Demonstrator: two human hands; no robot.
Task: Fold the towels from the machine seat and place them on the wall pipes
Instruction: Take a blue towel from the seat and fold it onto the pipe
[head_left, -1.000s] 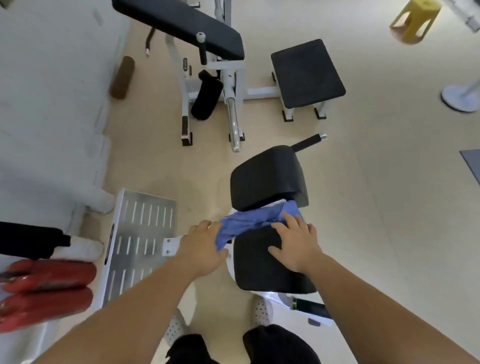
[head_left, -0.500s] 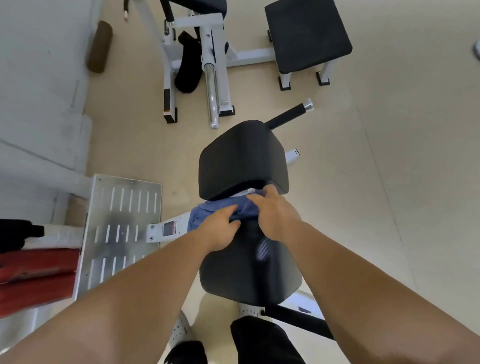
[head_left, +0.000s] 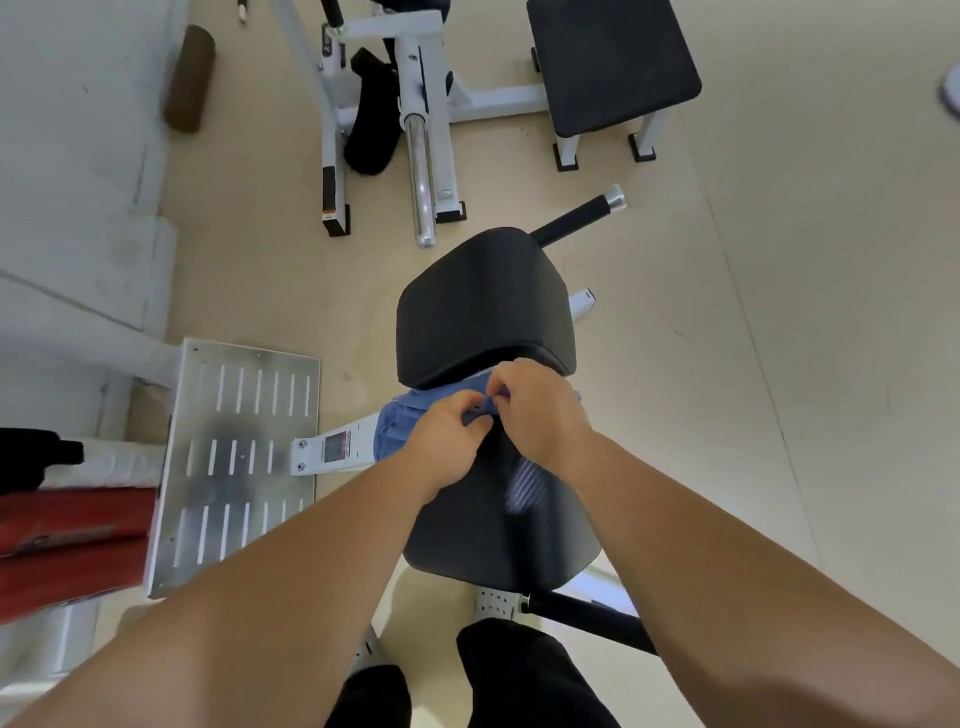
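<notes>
A crumpled blue towel (head_left: 397, 430) lies on the black machine seat (head_left: 467, 540), at the gap under the black back pad (head_left: 483, 306). Part of it hangs off the seat's left side. My left hand (head_left: 449, 444) pinches a fold of the towel at its top edge. My right hand (head_left: 540, 410) pinches the same edge right beside it, fingertips nearly touching. Both hands cover the towel's middle. A pale striped patch (head_left: 527, 486) shows blurred on the seat below my right wrist.
A perforated metal footplate (head_left: 234, 457) stands left of the seat, with red pads (head_left: 67, 540) beyond it. The white wall and ledges (head_left: 78, 234) run along the left. Another white-framed machine (head_left: 421, 119) and a black bench pad (head_left: 608, 62) stand ahead on the beige floor.
My hands went from resting flat on the towel and seat to meeting at the towel's upper edge and pinching it. The view has moved closer over the seat.
</notes>
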